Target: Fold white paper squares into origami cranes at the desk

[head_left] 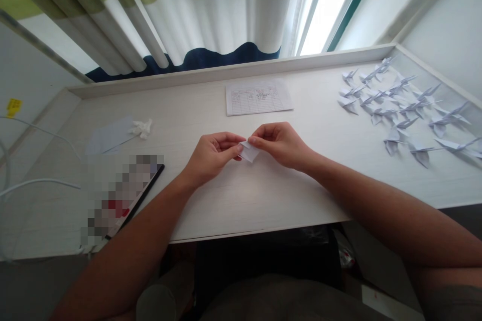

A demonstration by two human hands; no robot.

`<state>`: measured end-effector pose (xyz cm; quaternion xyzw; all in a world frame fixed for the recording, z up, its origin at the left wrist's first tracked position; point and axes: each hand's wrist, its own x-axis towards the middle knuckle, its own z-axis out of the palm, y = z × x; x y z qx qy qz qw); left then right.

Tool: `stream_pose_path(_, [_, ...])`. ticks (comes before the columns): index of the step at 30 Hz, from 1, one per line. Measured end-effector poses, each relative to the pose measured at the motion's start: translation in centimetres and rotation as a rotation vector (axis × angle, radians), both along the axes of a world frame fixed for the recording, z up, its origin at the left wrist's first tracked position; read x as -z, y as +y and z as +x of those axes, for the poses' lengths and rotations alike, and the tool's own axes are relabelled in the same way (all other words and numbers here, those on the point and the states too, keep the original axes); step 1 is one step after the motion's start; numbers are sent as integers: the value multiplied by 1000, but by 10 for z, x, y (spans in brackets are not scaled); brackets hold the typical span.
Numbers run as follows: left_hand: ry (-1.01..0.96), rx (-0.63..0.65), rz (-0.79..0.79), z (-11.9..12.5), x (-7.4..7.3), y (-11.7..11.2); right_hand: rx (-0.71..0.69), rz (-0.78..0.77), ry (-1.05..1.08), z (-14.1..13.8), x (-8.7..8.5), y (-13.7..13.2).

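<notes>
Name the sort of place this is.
Likely a private room, perhaps a bedroom or study: a white desk stands by a window, a banded curtain hangs behind it, and folded paper birds sit toward the desk's right end.

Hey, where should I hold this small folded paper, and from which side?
Probably by its left edge, coming from the left, as the left hand does. The small folded paper looks thin and flat, so a light thumb-and-finger pinch should suit. That leaves its lower corner uncovered and its top edge within the right hand's reach.
</notes>
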<state>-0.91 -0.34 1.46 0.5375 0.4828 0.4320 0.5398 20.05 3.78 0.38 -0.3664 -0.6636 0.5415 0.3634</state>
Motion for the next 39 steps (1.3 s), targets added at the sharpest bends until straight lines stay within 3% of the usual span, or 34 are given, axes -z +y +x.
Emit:
stream_pose_path(6, [-15, -54, 4, 0, -1, 0, -53, 367, -83, 0, -2, -5])
stream_pose_path(9, [-27, -70, 3, -2, -2, 0, -63, 475, -103, 1, -3, -5])
stream_pose_path(31, [-42, -11, 24, -4, -2, 1, -96, 562, -145, 5, -4, -3])
stream_pose_path(35, [-6, -21, 25, -3, -1, 2, -79, 507, -131, 3, -5, -5])
stream_pose_path(39, [46, -21, 107, -2, 0, 2, -11, 324, -108, 1, -5, -6])
